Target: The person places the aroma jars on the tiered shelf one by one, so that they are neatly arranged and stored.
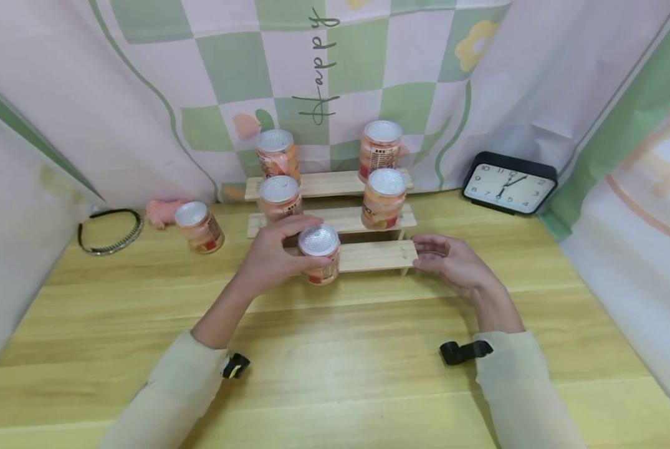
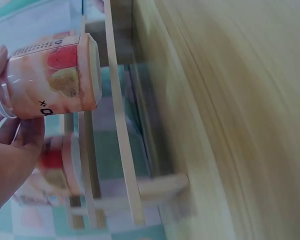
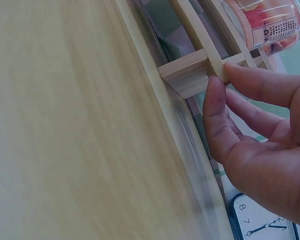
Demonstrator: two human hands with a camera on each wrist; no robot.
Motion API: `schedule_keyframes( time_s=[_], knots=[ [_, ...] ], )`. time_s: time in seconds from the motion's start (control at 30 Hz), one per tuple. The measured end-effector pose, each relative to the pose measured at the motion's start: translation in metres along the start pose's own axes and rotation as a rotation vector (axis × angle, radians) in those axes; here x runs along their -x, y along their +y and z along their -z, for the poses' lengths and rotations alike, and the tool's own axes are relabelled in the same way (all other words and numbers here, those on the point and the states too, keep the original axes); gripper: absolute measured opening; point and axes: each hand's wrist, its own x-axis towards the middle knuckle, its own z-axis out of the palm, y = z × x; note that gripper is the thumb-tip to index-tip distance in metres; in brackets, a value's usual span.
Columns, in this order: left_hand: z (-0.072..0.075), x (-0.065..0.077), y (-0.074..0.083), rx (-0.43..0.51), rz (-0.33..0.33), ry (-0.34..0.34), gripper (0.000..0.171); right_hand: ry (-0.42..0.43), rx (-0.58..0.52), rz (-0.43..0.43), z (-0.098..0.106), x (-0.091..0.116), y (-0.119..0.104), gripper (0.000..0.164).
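My left hand (image 1: 268, 254) grips a fruit can (image 1: 320, 248) with a silvery lid and peach-coloured label, thumb on the near side and fingers behind. The can is upright at the left part of the lowest board of a three-step wooden rack (image 1: 376, 256). In the left wrist view, a narrow gap shows between the held can's base (image 2: 94, 72) and the board's edge (image 2: 119, 115). My right hand (image 1: 451, 262) pinches the right end of that lowest board between thumb and fingers, as the right wrist view shows. The rack's left lower end is hidden behind my left hand.
Similar cans stand on the upper boards: a left can (image 1: 277, 153) and right can (image 1: 379, 149) on top, a left can (image 1: 280, 198) and right can (image 1: 383, 199) below. Left on the table are another can (image 1: 200, 227), a pink object (image 1: 163, 213) and a headband (image 1: 110, 232); right, a clock (image 1: 508, 184).
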Motion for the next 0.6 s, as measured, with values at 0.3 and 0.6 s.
schedule_keyframes(
  time_s=[0.3, 0.6],
  knots=[
    [-0.024, -0.017, 0.010, 0.027, -0.009, -0.016, 0.062, -0.002, -0.002, -0.004, 0.001, 0.000, 0.000, 0.062],
    [-0.039, -0.029, 0.010, -0.058, -0.023, -0.029, 0.064, 0.002, -0.006, -0.007, 0.000, 0.000, 0.000, 0.062]
  ],
)
